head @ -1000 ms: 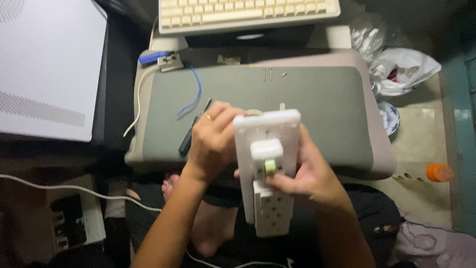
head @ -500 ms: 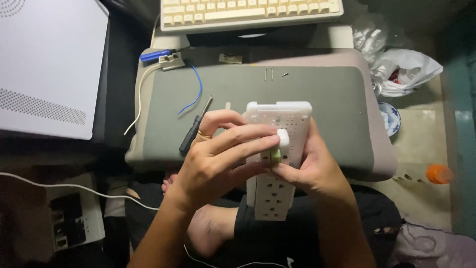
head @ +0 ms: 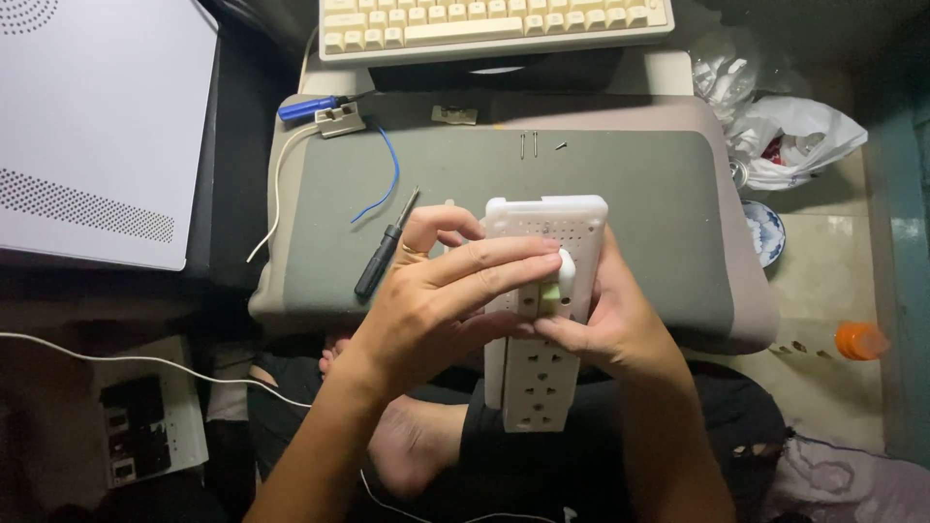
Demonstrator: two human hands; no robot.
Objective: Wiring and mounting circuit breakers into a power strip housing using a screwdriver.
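Both hands hold a white power strip [head: 542, 329] above the near edge of the grey-green mat [head: 639, 194], over the person's lap. The left hand [head: 441, 310] lies across the front of the strip, its fingers [head: 504, 261] stretched over the upper part and pressed on a small white plug [head: 565, 276] with a green piece under it; its grip is closed on the strip and the plug. The right hand [head: 610, 324] holds the strip from the right side, thumb on the front near the plug, grip closed around the body. The lower sockets of the strip hang free below the hands.

On the mat, left of the strip, lies a black screwdriver [head: 385, 247], just beside the left hand. Farther from the strip lie a blue wire [head: 383, 179], a blue-handled tool [head: 308, 107] and some small screws [head: 533, 145]. Beyond the mat stands a beige keyboard [head: 494, 24].
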